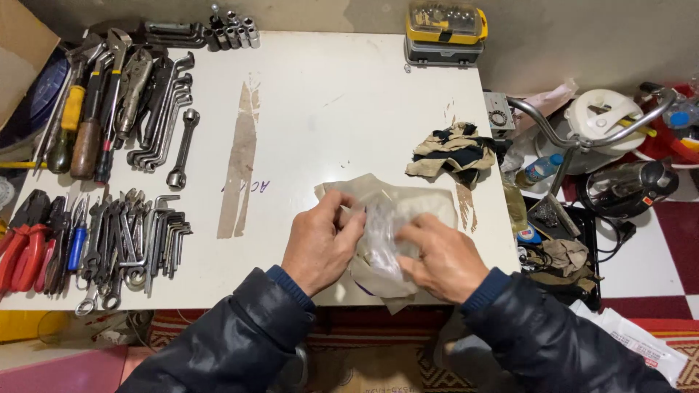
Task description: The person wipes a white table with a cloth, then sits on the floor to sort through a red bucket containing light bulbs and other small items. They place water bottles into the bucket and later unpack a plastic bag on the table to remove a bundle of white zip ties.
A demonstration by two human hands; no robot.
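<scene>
Head view: the left hand (320, 244) and right hand (442, 258) both pinch a clear plastic bag (384, 229) between closed fingers, over a beige cloth (429, 200) at the white table's (320, 109) near edge. Wrenches (164, 109) lie well apart to the left, a crumpled rag (453, 149) near on the right.

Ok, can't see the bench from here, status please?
Left hand and right hand both gripping clear plastic bag over beige cloth. Nothing in the way.
</scene>
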